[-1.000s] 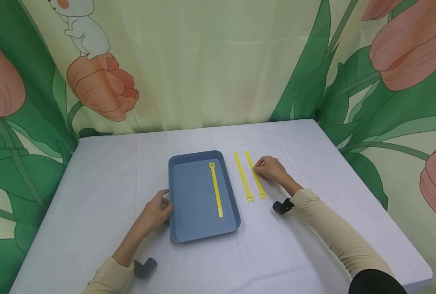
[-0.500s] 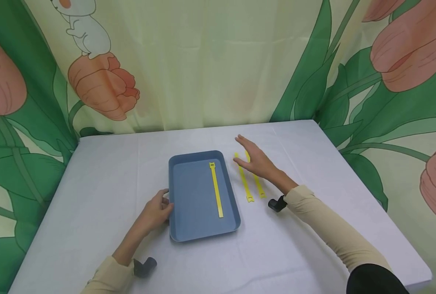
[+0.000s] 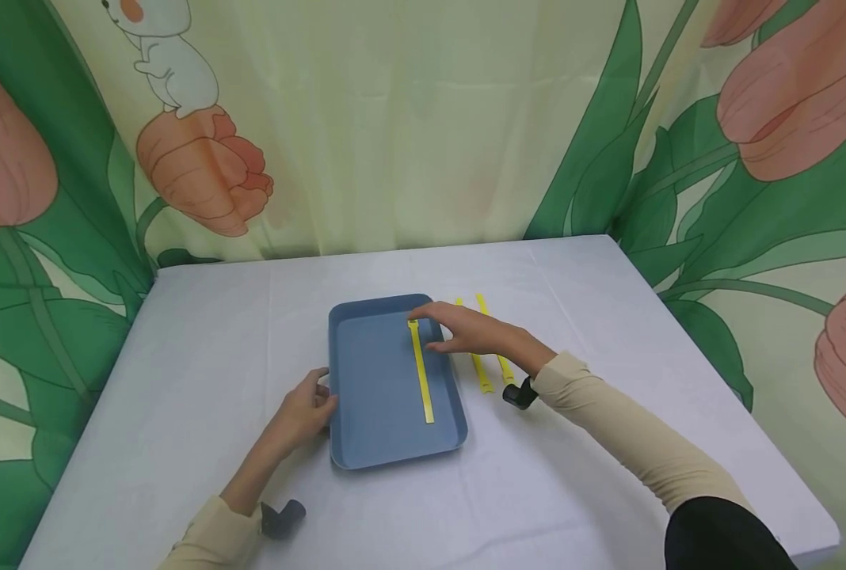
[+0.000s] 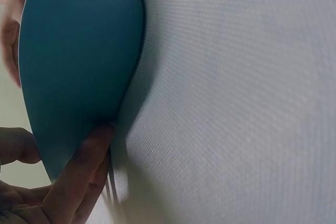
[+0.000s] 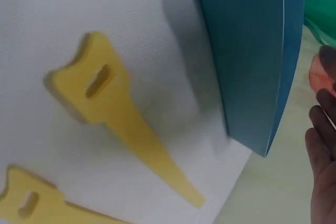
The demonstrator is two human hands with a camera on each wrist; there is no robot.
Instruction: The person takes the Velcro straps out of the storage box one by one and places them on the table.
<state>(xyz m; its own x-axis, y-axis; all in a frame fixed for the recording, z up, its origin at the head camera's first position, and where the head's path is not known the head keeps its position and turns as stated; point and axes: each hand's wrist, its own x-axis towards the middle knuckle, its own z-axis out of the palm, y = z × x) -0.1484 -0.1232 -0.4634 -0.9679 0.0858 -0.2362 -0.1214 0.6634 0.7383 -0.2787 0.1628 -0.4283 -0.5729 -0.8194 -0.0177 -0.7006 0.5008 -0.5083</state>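
A blue rectangular tray lies on the table, with one yellow cable strap lengthwise inside it. My left hand grips the tray's left side; the left wrist view shows fingers against the outer wall and the thumb at the rim's other side. Over the right rim reaches my right hand, thumb and fingers apart, fingertips near the slotted head of the strap inside. Whether they touch it cannot be told. Right of the tray lie two more yellow straps, a nearer one and a farther one, partly hidden by my hand.
A white cloth covers the table. Behind it hangs a curtain printed with tulips and a rabbit. Small black wrist cameras are worn on both arms, the right one close to the loose straps.
My right hand has left the far-right strap, opened, and moved left over the tray's right rim. The left hand stays on the tray; the straps lie nearly as before.
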